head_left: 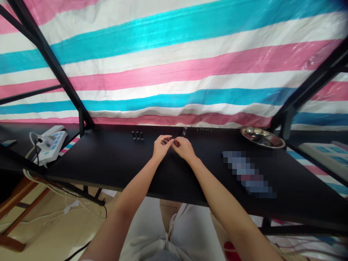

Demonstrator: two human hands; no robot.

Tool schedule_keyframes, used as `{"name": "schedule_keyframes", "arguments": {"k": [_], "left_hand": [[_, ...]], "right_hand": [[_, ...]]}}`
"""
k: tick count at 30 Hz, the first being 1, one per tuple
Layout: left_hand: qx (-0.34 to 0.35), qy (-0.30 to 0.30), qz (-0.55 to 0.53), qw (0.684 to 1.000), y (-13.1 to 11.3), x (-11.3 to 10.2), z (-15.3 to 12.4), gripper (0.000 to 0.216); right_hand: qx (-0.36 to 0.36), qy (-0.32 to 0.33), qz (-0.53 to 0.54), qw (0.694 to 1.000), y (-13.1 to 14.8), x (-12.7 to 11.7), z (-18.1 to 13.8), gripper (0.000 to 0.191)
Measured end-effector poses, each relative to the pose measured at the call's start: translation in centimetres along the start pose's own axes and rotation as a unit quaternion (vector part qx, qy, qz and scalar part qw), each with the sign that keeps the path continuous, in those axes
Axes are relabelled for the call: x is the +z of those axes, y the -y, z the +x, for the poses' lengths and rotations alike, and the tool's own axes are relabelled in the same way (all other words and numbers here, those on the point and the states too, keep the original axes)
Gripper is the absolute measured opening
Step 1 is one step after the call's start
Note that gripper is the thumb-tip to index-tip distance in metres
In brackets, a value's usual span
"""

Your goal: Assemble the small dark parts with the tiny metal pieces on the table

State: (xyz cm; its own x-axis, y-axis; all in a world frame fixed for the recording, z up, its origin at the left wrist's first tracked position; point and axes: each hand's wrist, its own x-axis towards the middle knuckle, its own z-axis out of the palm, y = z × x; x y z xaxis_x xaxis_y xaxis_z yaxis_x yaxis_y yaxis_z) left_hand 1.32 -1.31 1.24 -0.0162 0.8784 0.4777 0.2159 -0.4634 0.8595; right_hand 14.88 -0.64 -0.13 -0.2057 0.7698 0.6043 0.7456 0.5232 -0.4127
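Observation:
My left hand (162, 145) and my right hand (183, 147) meet above the middle of the black table (108, 159). Fingertips of both are pinched close together around something small and dark, mostly hidden by the fingers. To the left of my hands, several short dark cylinders (137, 135) with pale ends stand in a row. Just beyond my right hand lie small clear or shiny pieces (185, 131). Farther right, near the back edge, is a line of tiny light-coloured parts (204, 129).
A round shiny metal dish (262, 138) sits at the back right. In front of it lies a pixelated, unreadable object (247, 175). A white power strip (51, 145) with plugs and cables is at the left. Black metal posts (58, 72) frame a striped plastic sheet (174, 72) behind the table.

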Motion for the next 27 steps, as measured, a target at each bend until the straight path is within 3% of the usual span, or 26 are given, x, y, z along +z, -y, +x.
{"name": "schedule_keyframes", "arguments": {"k": [9, 17, 19, 22, 27], "left_hand": [[0.013, 0.007, 0.022, 1.000, 0.4, 0.1, -0.1, 0.013], [-0.041, 0.002, 0.127, 0.991, 1.4, -0.7, 0.6, 0.018], [-0.079, -0.018, 0.197, 0.977, 1.5, -1.5, 0.9, 0.015], [-0.150, -0.056, 0.333, 0.929, 1.5, -3.1, 1.6, 0.018], [-0.218, -0.052, 0.458, 0.860, 1.8, -5.5, 2.6, 0.026]], "right_hand": [[0.024, -0.002, 0.050, 0.998, 0.5, 0.1, 0.0, 0.011], [0.040, 0.014, 0.068, 0.997, 0.4, 0.7, 0.0, 0.016], [0.047, 0.026, 0.078, 0.995, 0.3, 0.8, 0.0, 0.020], [0.052, 0.036, 0.088, 0.994, 0.1, 1.0, -0.1, 0.024], [0.050, 0.049, 0.087, 0.994, 0.1, 0.9, -0.2, 0.022]]}}
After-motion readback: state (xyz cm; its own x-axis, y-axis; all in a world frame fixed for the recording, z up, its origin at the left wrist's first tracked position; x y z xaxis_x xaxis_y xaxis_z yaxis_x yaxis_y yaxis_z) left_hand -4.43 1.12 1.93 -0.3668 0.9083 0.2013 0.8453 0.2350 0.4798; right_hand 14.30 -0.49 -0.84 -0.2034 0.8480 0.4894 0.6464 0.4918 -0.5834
